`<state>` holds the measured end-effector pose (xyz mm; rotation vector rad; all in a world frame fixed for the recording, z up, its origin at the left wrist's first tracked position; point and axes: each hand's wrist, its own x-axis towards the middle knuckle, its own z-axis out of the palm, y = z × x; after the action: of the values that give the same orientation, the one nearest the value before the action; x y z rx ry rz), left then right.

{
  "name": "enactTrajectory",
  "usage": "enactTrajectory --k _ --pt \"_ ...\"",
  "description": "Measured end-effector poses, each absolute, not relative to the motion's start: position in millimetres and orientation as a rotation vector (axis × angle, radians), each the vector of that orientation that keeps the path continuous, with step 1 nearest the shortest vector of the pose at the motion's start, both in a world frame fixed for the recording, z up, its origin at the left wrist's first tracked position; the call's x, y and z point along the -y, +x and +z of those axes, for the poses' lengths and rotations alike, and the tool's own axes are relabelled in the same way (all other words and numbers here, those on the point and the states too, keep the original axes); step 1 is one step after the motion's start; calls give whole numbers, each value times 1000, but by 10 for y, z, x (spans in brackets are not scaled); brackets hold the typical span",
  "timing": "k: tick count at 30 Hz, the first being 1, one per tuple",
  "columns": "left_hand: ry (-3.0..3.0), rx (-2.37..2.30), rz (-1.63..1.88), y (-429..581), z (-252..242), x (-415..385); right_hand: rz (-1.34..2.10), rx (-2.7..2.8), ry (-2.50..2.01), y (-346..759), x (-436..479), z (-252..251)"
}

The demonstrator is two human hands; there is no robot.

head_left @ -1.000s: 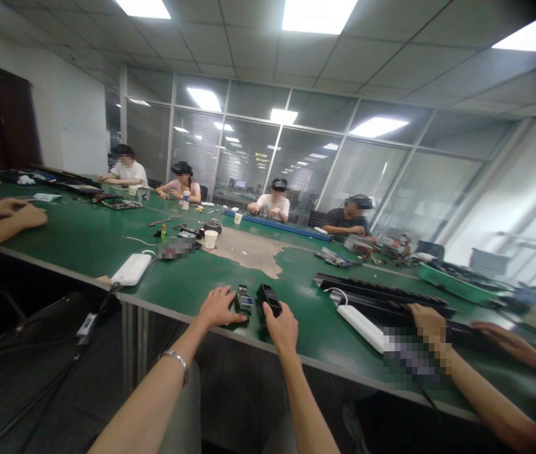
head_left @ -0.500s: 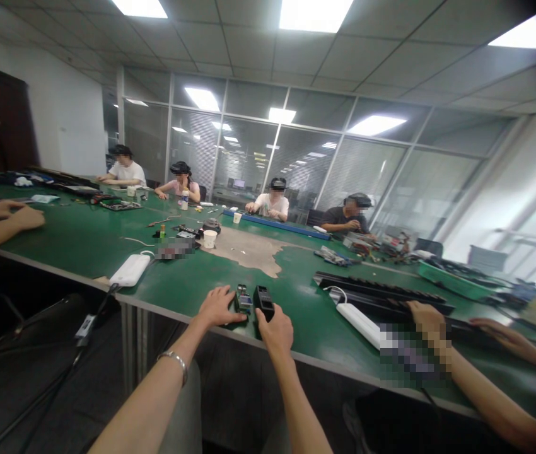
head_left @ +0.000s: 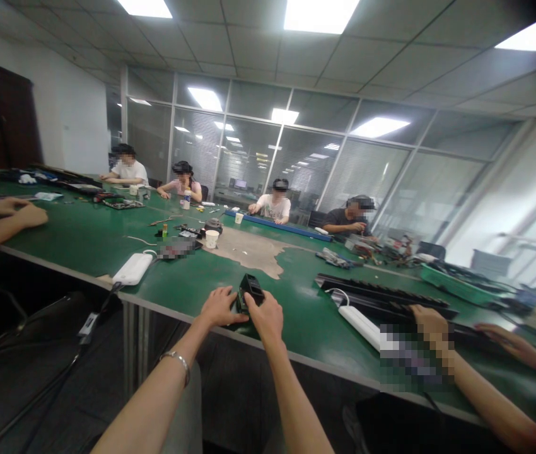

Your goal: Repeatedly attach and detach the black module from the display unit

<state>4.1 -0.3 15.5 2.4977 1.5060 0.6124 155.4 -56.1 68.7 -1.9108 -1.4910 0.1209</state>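
Note:
My left hand (head_left: 219, 307) lies on the green table (head_left: 183, 284) near its front edge, fingers curled round the left side of a small device that is now mostly hidden. My right hand (head_left: 266, 317) grips a small black box-shaped part (head_left: 251, 287) and holds it tilted right against the left hand, over the spot where the device lies. A metal bracelet (head_left: 177, 362) is on my left wrist.
A white power strip (head_left: 132, 269) lies to the left and another white power strip (head_left: 359, 322) with black rails (head_left: 381, 294) to the right. A neighbour's arms (head_left: 466, 372) rest at right; other hands (head_left: 7, 214) at left. A paper cup (head_left: 211, 238) and several seated people are farther back.
My right hand has carried the black part leftwards until it meets my left hand, and it now covers the small device. The left hand has stayed in place.

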Motion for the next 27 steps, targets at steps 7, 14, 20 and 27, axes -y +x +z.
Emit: enactTrajectory --k 7,14,20,27 --pt "2499 -1521 654 31 86 -41 87 1610 -2075 1429 528 719" --pt "2509 -1509 684 40 72 -49 34 1645 -2125 1409 593 712" --pt "2491 -1521 655 43 108 -33 39 1619 -2100 1389 566 757" --pt "2504 -1517 655 36 97 -37 90 1623 -2091 1392 644 522"
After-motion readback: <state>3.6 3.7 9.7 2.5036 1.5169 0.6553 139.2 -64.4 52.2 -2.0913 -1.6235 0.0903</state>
